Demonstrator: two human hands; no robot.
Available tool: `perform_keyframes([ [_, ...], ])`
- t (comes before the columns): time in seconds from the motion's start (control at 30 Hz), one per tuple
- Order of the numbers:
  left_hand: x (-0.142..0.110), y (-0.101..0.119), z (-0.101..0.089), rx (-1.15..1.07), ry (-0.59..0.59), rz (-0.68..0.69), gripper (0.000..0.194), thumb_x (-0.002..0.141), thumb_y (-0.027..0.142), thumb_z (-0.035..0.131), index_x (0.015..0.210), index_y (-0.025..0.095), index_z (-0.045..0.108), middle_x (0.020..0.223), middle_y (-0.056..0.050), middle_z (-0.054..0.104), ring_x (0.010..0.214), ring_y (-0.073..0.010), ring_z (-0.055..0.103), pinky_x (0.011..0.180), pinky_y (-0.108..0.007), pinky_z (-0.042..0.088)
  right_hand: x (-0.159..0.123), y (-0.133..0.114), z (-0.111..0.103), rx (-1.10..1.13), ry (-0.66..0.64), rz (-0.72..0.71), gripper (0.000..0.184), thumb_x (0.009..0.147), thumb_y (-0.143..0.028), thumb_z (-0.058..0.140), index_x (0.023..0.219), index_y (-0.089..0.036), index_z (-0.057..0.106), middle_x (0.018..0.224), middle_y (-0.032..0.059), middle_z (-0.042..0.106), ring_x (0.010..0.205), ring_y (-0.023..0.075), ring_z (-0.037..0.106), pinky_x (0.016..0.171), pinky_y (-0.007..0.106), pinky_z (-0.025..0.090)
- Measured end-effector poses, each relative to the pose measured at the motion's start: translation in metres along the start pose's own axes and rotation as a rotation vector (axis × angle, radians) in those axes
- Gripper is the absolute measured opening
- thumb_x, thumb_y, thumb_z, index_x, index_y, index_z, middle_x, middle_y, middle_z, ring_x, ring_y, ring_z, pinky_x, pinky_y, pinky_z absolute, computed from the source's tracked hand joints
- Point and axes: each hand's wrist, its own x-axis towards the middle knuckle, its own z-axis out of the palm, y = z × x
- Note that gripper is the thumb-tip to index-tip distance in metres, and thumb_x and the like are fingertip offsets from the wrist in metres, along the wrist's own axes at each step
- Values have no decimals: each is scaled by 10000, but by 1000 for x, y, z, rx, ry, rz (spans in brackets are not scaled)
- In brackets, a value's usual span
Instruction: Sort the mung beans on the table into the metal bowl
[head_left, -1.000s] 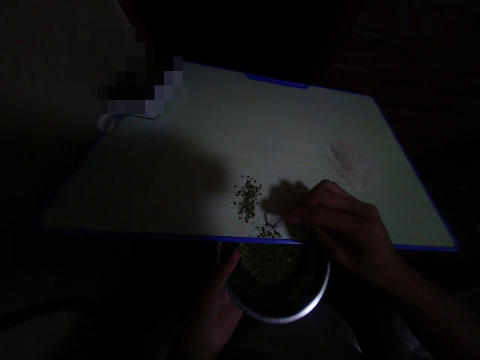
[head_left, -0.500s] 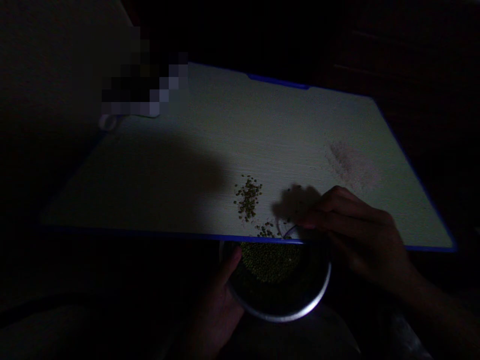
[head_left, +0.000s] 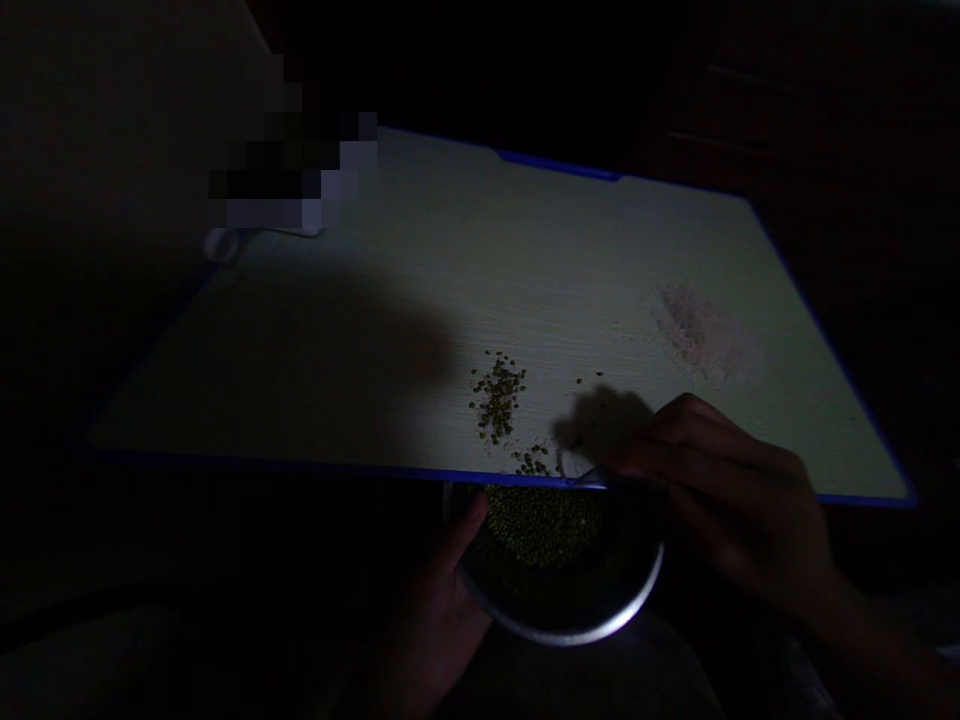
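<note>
My left hand (head_left: 450,590) grips the left side of a metal bowl (head_left: 600,625), its thumb over the rim. Small green beans (head_left: 544,525), like mung beans, lie inside the bowl, which is tucked under the table's front edge. My right hand (head_left: 731,490) is closed, fingertips pinching what looks like a small spoon (head_left: 581,470) at that edge; its handle is hidden by the fingers. A loose heap of beans (head_left: 496,398) lies on the tabletop (head_left: 555,260), with a smaller cluster (head_left: 532,462) near the edge beside the spoon.
A spread of pale grains or powder (head_left: 705,335) covers part of the table's right side. At the back left is a blurred-out patch, with a pale ring-shaped object (head_left: 222,245) by the corner. The table has a blue rim, and the scene is dim.
My right hand has shifted slightly right and down, and the spoon's tip has come lower, to the table edge. The left hand and bowl hold nearly the same place.
</note>
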Motion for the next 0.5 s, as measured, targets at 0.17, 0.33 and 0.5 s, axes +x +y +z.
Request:
perform_keyframes([
  [0.17,-3,4,6,6,-24,-17,129,937,294,750,992,304,867,1181,16,860,1399,-278,619,1267,-421,340,2,-4,4,-57,52,41,298,950,-56,632,1178,-229,719,970,78,757,865,216,671,693,368,549],
  [0.33,-3,3,-5,-5,-91,6,146,956,300,737,1010,287,871,1052,0,886,1299,-276,700,1206,-403,438,2,-6,-1,-129,82,80,300,949,-39,630,1165,-227,718,1010,88,762,883,216,684,697,378,547],
  [0.5,0,1,-4,-11,-100,-3,192,983,306,700,1086,270,858,1093,2,880,1169,-257,773,1148,-373,502,7,-10,7,-44,8,20,333,948,-18,623,1219,-196,697,1016,91,747,936,216,644,745,374,550],
])
